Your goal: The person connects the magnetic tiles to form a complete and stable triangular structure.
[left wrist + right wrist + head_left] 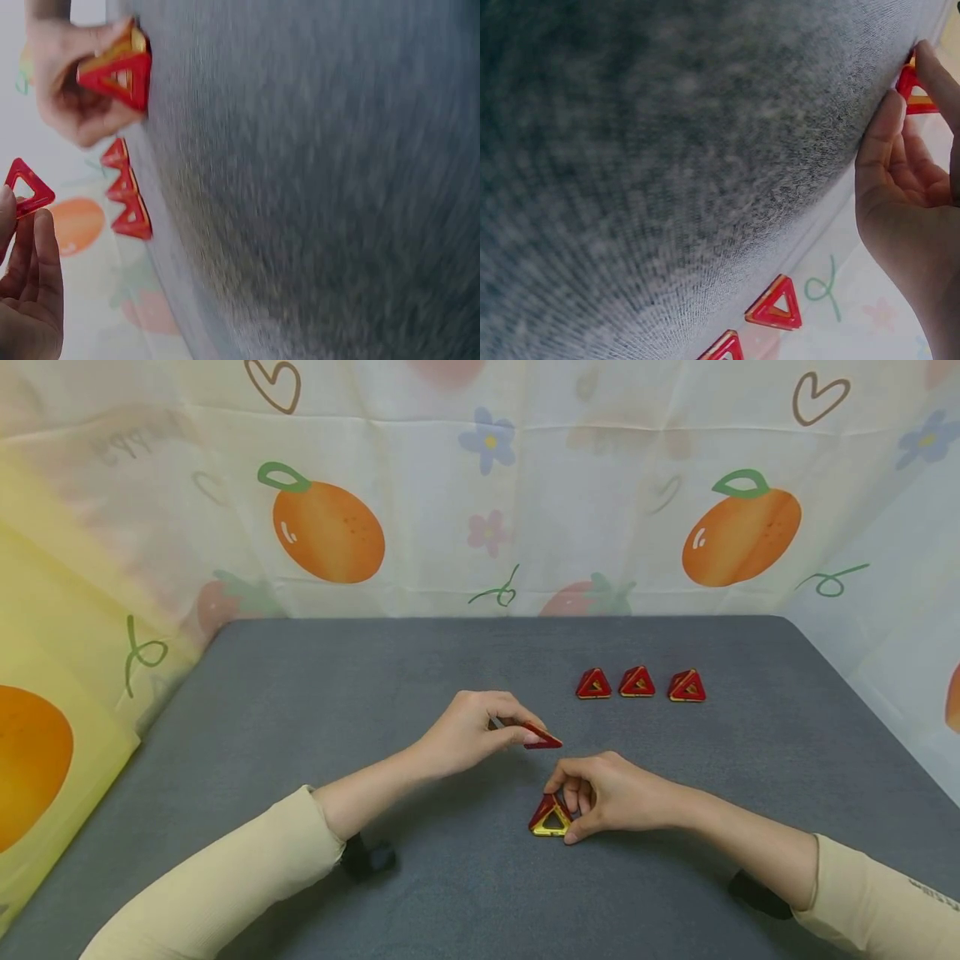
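My left hand (pixel 480 732) pinches a red triangular tile (pixel 543 737) between thumb and fingers, above the table. In the left wrist view that tile (pixel 28 187) shows an open triangular centre. Lower and to the right, my right hand (pixel 611 797) grips a small pyramid of triangular tiles (pixel 551 816) by its right side and top as it stands on the table. Its near face looks yellow in the head view. From the left wrist view, the pyramid (pixel 127 79) shows a red face and a yellow one. The two hands are apart.
Three red pyramids of the same kind stand in a row at the back right: the left one (pixel 594 683), the middle one (pixel 637 682) and the right one (pixel 687 686). The grey table (pixel 337 677) ends at a fruit-printed curtain (pixel 420 527).
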Demonstrator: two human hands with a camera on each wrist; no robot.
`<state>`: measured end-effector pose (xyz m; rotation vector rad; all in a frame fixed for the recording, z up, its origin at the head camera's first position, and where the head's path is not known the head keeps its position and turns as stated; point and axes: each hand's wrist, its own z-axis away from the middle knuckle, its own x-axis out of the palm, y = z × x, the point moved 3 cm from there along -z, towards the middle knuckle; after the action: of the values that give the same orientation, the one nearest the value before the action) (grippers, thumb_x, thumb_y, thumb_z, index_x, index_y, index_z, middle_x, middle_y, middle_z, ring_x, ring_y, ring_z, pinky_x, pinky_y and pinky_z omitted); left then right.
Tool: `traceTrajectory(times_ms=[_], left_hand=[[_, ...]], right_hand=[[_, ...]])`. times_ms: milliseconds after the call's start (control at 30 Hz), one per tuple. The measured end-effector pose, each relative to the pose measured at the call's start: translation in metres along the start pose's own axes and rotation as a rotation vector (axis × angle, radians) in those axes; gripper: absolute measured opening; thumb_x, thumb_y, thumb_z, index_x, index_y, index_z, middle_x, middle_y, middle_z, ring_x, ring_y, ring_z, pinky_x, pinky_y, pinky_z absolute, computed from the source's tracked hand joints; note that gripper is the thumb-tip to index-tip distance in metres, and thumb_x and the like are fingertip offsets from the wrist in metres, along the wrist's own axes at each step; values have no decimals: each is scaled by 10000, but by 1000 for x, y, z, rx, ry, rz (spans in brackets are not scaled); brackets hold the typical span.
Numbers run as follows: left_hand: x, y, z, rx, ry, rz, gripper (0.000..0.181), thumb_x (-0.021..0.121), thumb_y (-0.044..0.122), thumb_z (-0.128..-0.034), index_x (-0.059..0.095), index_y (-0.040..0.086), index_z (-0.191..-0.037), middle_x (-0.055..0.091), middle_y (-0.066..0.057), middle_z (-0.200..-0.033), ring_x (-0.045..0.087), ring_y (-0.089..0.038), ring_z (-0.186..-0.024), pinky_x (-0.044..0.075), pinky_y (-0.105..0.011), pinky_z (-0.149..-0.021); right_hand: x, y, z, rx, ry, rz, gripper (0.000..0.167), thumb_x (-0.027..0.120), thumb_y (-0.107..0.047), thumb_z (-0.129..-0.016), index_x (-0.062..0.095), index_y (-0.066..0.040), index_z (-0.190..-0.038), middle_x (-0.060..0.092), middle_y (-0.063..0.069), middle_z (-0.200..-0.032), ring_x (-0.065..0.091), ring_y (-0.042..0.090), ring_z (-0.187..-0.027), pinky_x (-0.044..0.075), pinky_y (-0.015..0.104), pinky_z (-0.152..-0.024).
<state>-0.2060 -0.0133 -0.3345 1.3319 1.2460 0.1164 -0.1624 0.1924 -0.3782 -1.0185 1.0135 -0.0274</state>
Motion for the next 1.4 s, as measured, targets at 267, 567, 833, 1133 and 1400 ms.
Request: traceTrajectory(times_ms=[267,567,833,1133,1400], left_hand=[[18,16,14,29,-30,45,113,757,151,-866,730,112,-969,752,-19,-871,631,-7,-743,555,-198,-663],[40,22,29,40,-97,-13,141,787,162,-833,667,109,-882,735,-20,-801,608,34,-677,518,-143,-607],[50,24,31,50,-121,-91,123,784,159,-841,668,119,-834,729,-8,-761,593,44,-642,493,-97,-599],[55,25,30,28,-138,-110,133,781,144,-845,658,115,-804,721,-18,-750,578,46,-626,477,-87,-584],[58,24,28,28,-136,-132,174,787,139,-843,628,133,-774,696,7,-734,549,47,-625,467,-89,-578]], right_hand=[[1,-1,-1,16,1,19,399,874,-323,-735,632,-191,-1024,616,-78,-753,557,-1,-622,492,193,-572],[1,-1,0,-3,15,36,407,883,-318,-722,619,-216,-1014,608,-81,-756,548,-7,-647,484,185,-581],[2,0,0,-2,13,22,391,881,-325,-724,626,-253,-1011,608,-83,-765,547,1,-664,485,189,-591],[2,1,0,-6,10,19,378,883,-321,-720,603,-246,-962,603,-85,-758,556,2,-664,487,192,-592],[1,0,1,-13,2,20,382,893,-284,-708,586,-213,-923,607,-67,-763,564,-3,-648,493,192,-576]])
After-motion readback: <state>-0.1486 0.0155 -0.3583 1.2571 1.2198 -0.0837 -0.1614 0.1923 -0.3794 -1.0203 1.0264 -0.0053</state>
